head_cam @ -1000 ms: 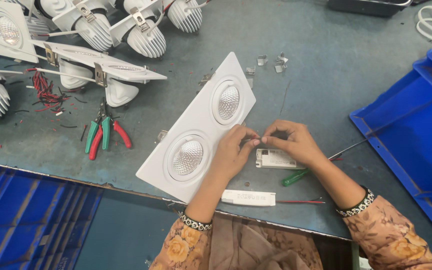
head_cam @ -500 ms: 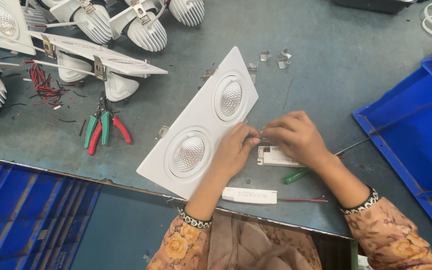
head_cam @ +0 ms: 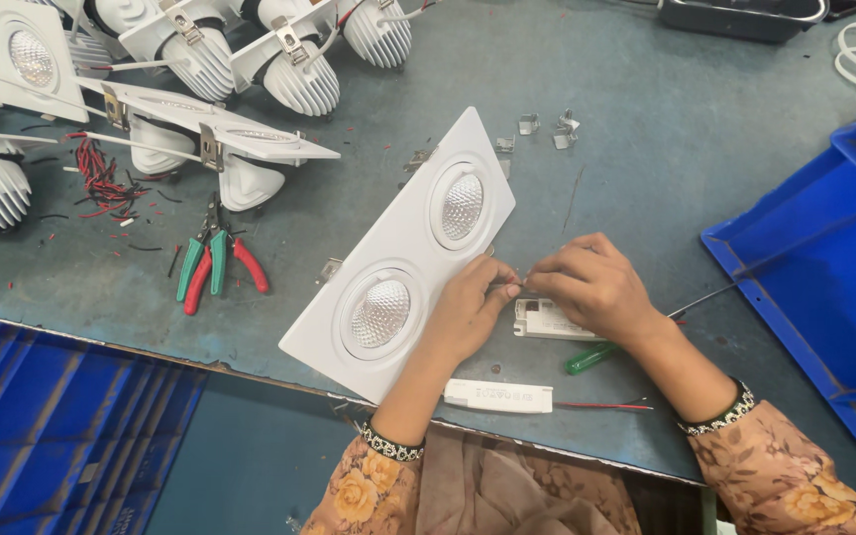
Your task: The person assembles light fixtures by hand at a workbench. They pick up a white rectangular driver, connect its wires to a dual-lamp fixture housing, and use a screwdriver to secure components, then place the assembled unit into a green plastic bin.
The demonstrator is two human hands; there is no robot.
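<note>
A white rectangular twin-spot light fitting [head_cam: 403, 248] lies tilted on the grey bench, both lenses facing up. My left hand [head_cam: 470, 302] rests on its lower right edge, fingertips pinched. My right hand [head_cam: 591, 285] meets it fingertip to fingertip, and together they pinch something thin, probably a wire, between them. Under my right hand sits a small white driver box [head_cam: 539, 319]. A green-handled screwdriver [head_cam: 594, 355] lies just below that hand, and a second long white driver [head_cam: 499, 396] with a red wire lies near the bench edge.
More white spotlight fittings [head_cam: 215, 124] and finned heat sinks crowd the far left. Pliers with green and red handles [head_cam: 212, 263] lie beside red wire scraps [head_cam: 101, 178]. Small metal clips [head_cam: 547, 127] sit beyond the fitting. Blue trays stand at the right [head_cam: 824, 267] and lower left [head_cam: 52, 436].
The hands stay pinched together over the same spot beside the fitting. The view has shifted slightly; nothing on the bench has moved.
</note>
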